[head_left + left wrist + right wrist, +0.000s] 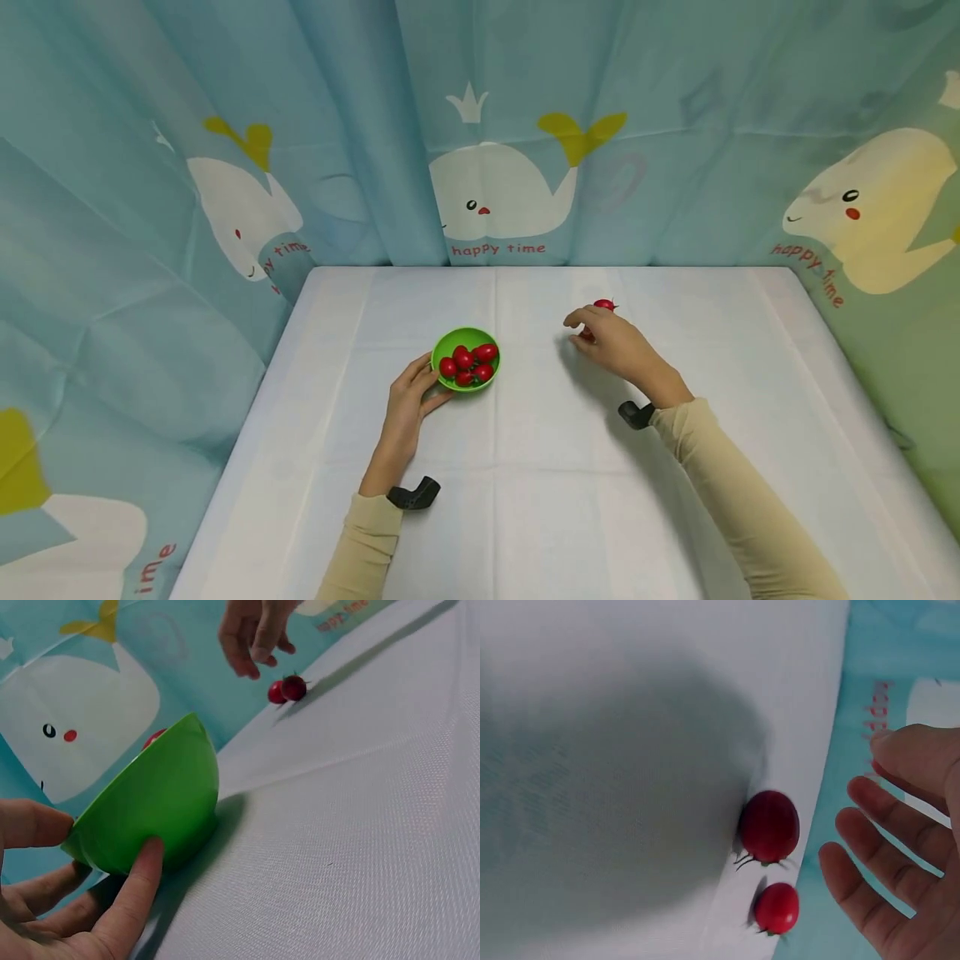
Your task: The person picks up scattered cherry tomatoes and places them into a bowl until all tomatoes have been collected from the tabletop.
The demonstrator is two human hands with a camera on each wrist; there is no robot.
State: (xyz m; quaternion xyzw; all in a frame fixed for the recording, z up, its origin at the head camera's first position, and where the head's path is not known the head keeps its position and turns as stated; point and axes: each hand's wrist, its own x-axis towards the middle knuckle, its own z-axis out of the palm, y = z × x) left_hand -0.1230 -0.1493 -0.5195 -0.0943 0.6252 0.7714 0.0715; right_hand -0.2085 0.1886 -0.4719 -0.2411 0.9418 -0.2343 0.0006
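My left hand (405, 412) holds a small green bowl (161, 799) at its left side, with fingertips on the rim and outer wall. Several red cherry tomatoes (463, 360) lie inside the bowl. To the right, my right hand (618, 346) hovers over the table with loosely bent fingers and nothing in them. Two loose cherry tomatoes lie near it; in the right wrist view a larger-looking tomato (769, 826) with green sepals sits beside a second tomato (777, 908), both apart from the fingertips. In the head view the hand partly covers one of them.
A white cloth covers the table (525, 517). Behind and along the sides hangs a blue-green curtain (360, 125) with printed whales, close to the table's back edge. Each wrist bears a black camera mount (415, 493).
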